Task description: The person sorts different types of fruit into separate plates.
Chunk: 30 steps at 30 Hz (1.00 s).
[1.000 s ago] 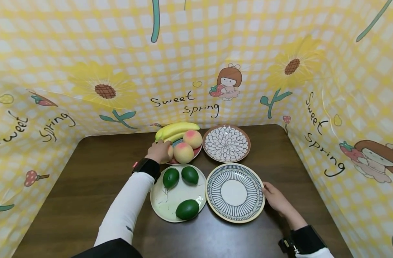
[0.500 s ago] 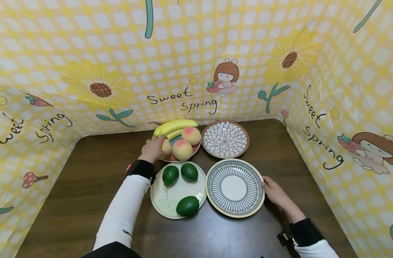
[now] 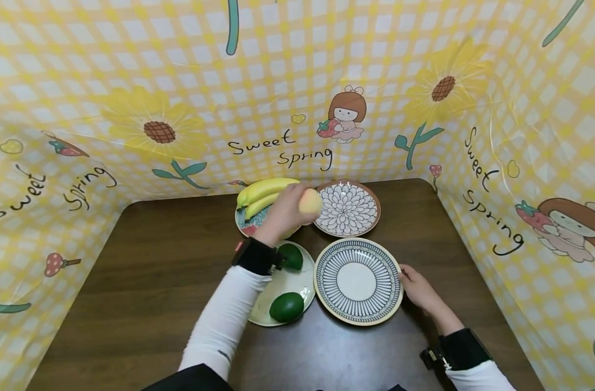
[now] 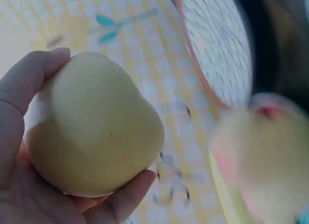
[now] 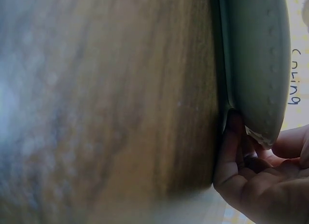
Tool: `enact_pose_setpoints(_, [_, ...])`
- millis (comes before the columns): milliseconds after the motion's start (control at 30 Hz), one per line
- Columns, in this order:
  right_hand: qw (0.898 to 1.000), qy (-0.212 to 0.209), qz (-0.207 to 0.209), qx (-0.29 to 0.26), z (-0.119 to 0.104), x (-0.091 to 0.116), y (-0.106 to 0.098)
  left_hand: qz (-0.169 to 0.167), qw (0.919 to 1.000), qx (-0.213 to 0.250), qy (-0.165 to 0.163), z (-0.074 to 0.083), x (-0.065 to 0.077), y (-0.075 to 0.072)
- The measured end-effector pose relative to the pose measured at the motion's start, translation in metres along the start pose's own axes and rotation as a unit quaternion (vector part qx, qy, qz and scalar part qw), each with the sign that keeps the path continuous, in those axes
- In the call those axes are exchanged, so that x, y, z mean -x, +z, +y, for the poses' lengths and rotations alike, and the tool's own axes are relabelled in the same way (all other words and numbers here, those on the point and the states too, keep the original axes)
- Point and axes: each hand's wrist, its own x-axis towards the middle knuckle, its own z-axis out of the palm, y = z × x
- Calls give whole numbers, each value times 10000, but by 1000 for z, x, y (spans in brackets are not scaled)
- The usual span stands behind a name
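My left hand [image 3: 280,214] grips a pale peach [image 3: 310,202], raised near the gap between the fruit plate [image 3: 242,224] and the flower-patterned plate [image 3: 348,209]. In the left wrist view, thumb and fingers wrap around this peach [image 4: 91,127]. Another peach [image 4: 270,156] shows blurred at the right there; the head view has the remaining peaches hidden behind my left hand. Yellow bananas [image 3: 260,195] lie on the fruit plate. My right hand [image 3: 421,293] pinches the right edge of the striped plate [image 3: 356,282], thumb above and fingers underneath in the right wrist view.
A pale green plate [image 3: 297,285] stands left of the striped one, bearing dark green avocado-like fruits [image 3: 286,307], partly covered by my left wrist. Yellow checked cloth [image 3: 204,81] walls the brown table [image 3: 131,282] at back and sides.
My left hand has lifted a peach off the fruit plate and carried it rightward, towards the flower-patterned plate. My right hand stays at the striped plate's edge.
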Motion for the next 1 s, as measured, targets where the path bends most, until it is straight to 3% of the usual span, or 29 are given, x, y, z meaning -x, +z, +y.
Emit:
enact_pose_setpoints(167, [10000, 26, -26, -64, 0, -3, 2, -207, 9991, 322, 208, 29, -3, 36])
enact_pose_setpoints(333, [10000, 18, 26, -84, -2, -6, 2, -451, 9966, 679, 132, 44, 1, 69])
enact_pose_setpoints(433, [10000, -12, 47, -60, -5, -8, 1, -471, 9969, 611, 134, 52, 4, 87])
enact_pose_setpoints(567, [10000, -37, 58, -51, -6, -8, 0, -543, 9976, 336, 271, 63, 10, 115])
enact_pose_setpoints(767, [9999, -36, 123, -109, -3, -3, 3, -1059, 9909, -317, 770, 72, 29, 158])
enact_pose_setpoints(1000, [9997, -80, 201, 94, 0, 2, 6, -1185, 9783, -1280, 1122, 79, 37, 179])
